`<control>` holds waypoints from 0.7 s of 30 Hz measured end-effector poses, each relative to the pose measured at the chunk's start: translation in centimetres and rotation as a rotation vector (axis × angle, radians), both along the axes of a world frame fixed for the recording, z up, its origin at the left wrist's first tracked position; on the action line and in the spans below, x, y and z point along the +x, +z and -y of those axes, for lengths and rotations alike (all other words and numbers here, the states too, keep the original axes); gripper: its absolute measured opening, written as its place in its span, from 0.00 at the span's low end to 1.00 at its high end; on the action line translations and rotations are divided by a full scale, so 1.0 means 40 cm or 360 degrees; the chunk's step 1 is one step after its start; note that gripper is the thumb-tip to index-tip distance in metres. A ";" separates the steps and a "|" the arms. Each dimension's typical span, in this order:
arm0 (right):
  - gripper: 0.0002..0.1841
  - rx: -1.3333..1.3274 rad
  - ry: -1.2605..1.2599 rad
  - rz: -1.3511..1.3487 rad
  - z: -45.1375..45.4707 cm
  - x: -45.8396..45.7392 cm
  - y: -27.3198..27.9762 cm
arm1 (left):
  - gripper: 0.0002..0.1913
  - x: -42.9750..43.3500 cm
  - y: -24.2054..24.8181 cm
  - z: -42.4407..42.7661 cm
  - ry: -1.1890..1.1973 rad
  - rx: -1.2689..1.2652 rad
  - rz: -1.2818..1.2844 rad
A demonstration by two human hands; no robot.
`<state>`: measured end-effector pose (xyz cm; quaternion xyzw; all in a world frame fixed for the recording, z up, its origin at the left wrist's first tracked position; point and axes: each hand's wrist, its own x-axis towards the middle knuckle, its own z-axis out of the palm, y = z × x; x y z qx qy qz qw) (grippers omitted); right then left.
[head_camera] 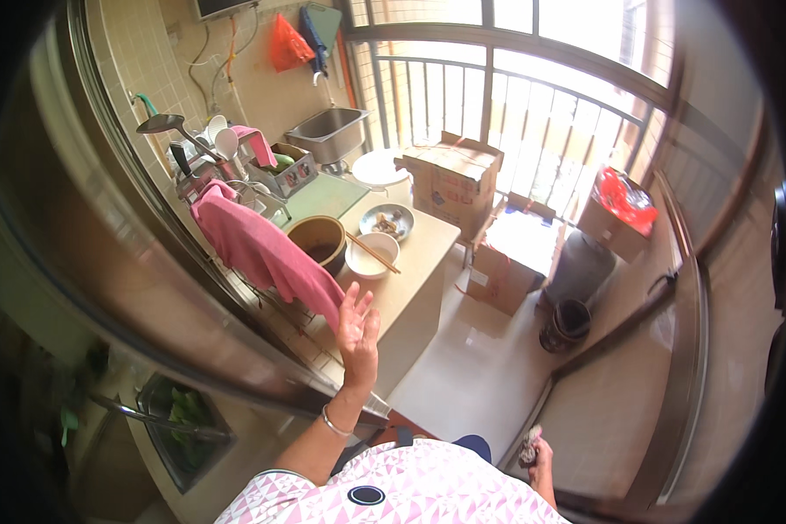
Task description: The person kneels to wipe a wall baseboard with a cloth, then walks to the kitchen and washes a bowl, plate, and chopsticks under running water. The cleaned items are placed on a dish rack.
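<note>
My left hand (359, 334) is raised with its fingers apart and nothing in it, close to the lower end of a pink towel (268, 245) that hangs over a rack. Low at the right, my right hand (542, 457) is closed around a small mottled object (530, 445) whose kind I cannot tell. Beyond the left hand, on the counter, stand a white bowl (367, 263) with wooden chopsticks (374, 252) across it, a brown pot (311, 230) with dark contents, and a patterned plate (403, 226) holding food scraps.
Cardboard boxes (455, 190) stand by the railed window, with a dark bin (565, 325) on the floor to the right. A metal sink (331, 131) is at the back; another sink (193, 458) with green leaves lies lower left. Sliding door frames (236, 357) flank me.
</note>
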<state>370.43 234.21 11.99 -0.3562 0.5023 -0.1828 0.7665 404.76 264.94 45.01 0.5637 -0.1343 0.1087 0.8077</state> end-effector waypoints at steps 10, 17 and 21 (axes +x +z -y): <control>0.09 -0.0305 0.0722 -0.0119 0.484 0.505 0.014 | 0.20 0.105 -0.093 0.086 0.0630 0.0053 -0.0195; 0.17 -0.0910 0.1462 0.0274 0.466 1.135 0.371 | 0.22 0.155 -0.196 0.164 0.0630 -0.0140 -0.0908; 0.18 -0.1782 0.1768 0.0713 0.284 1.366 0.531 | 0.26 0.213 -0.260 0.173 0.0506 -0.0305 -0.1144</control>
